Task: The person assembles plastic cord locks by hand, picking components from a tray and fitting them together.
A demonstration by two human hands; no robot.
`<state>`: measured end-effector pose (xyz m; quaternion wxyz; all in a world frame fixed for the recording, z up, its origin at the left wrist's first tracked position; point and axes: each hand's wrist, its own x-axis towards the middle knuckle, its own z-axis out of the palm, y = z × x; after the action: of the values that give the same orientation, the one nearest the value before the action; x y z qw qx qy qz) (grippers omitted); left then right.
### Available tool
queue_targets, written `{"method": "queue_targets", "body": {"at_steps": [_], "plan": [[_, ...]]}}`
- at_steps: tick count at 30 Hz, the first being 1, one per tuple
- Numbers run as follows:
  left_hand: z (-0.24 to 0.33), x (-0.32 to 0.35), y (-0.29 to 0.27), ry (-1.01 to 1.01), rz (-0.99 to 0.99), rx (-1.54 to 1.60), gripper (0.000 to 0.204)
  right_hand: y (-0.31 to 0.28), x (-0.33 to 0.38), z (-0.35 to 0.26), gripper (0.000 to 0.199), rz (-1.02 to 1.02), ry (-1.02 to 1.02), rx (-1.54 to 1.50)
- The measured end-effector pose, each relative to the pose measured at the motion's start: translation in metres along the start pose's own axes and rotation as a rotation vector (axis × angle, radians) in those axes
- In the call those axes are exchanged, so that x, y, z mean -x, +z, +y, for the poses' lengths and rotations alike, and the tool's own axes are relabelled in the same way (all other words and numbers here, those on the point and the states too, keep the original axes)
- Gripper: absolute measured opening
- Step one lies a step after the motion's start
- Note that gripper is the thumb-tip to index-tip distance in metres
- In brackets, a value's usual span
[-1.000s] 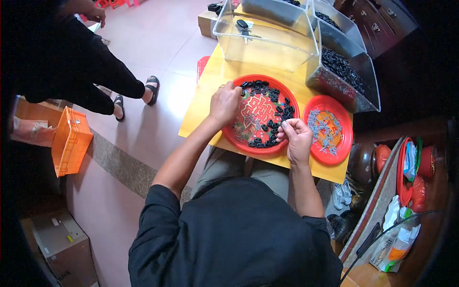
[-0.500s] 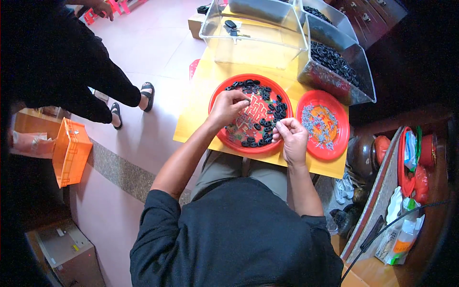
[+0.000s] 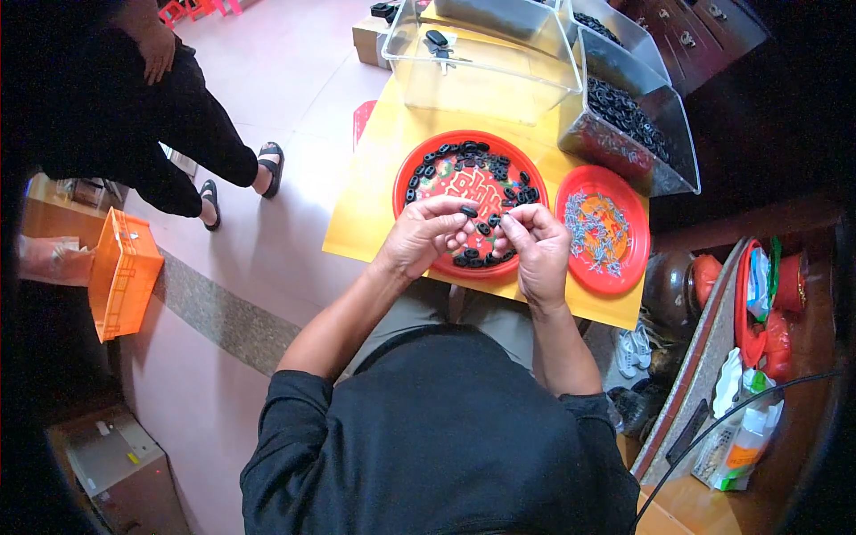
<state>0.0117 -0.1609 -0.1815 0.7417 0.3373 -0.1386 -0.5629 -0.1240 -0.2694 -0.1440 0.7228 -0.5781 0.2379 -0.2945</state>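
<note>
A round red plate (image 3: 419, 165) with several small black rings lies on the yellow tabletop (image 3: 374, 187) in front of me. My left hand (image 3: 419, 236) is raised over the plate's near edge and pinches a small black ring (image 3: 468, 211) in its fingertips. Close beside it, my right hand (image 3: 535, 250) has its fingers curled together, pinching something too small to make out. A smaller red plate (image 3: 637, 267) to the right holds several small silvery metal pieces.
Clear plastic bins stand at the table's far side: one nearly bare (image 3: 481, 85), one (image 3: 664, 165) full of black rings. Another person (image 3: 152, 116) in dark clothes stands at the left. An orange crate (image 3: 120, 272) sits on the floor; bottles and red items crowd the right shelf (image 3: 758, 357).
Both hands have lifted off the red plate and come together above its near edge; the left now pinches a black ring. The view has shifted slightly.
</note>
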Motion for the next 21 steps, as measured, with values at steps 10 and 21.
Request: {"method": "queue_targets", "body": {"at_steps": [10,21], "plan": [[-0.002,0.002,0.005,0.036,0.054,-0.009,0.019,0.006,-0.003,0.004,0.004,-0.020,-0.028,0.062],[-0.007,0.002,0.008,0.085,0.041,-0.135,0.024,0.010,-0.007,0.014,0.002,-0.062,-0.256,0.179]]}}
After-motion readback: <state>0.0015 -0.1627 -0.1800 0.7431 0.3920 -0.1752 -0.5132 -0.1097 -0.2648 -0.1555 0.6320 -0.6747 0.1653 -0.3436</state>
